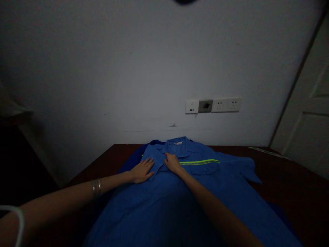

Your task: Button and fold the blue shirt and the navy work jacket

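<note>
A blue work shirt (164,202) with a yellow-green reflective stripe (199,162) lies spread on a dark brown table (288,181), collar toward the wall. My left hand (142,170) rests flat on the shirt's left chest, fingers stretched out. My right hand (172,163) presses on the front placket just below the collar (177,142), fingers together and slightly curled; it holds nothing I can make out. Bracelets circle my left wrist (96,187).
A white wall rises behind the table, with a row of sockets and switches (213,105). A white door (308,120) stands at the right. Darker blue cloth (133,161) shows under the shirt at its left edge. The left side of the room is dark.
</note>
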### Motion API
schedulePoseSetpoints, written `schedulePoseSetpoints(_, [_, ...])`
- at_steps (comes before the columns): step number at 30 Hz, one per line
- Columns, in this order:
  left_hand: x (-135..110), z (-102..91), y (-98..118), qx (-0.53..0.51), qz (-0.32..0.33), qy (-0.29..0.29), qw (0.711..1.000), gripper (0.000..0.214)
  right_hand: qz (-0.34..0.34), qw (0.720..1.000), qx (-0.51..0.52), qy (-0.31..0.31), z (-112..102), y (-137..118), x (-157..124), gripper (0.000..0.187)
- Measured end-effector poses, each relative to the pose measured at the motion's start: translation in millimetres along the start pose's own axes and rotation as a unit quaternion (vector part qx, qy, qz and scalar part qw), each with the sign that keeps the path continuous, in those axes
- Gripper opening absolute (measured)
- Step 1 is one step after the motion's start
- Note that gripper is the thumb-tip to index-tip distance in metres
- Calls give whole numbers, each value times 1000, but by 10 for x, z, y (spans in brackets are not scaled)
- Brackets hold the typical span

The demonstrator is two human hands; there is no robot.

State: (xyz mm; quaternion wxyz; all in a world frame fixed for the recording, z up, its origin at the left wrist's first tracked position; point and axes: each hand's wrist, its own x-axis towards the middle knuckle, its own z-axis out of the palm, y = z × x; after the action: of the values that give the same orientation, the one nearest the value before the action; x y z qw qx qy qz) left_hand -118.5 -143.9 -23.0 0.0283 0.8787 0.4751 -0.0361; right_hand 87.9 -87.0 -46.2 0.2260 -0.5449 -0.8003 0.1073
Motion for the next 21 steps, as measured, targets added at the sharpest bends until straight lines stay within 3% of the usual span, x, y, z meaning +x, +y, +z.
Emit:
schedulePoseSetpoints(3, [-57,22,59,-19,-7,-49,999,68,19,1000,3,3,73,3,81,36])
schedulePoseSetpoints(6, [-60,17,117,-18,-25,-52,998,70,37,999,10,10,108,16,183,36])
schedulePoseSetpoints(10, [-84,-6,177,-11,1,-52,999,70,56,998,11,10,115,78,270,39])
schedulePoseSetpoints(21, [-81,58,196,-27,-22,-78,996,67,15,999,-38,18,82,-52,107,42])
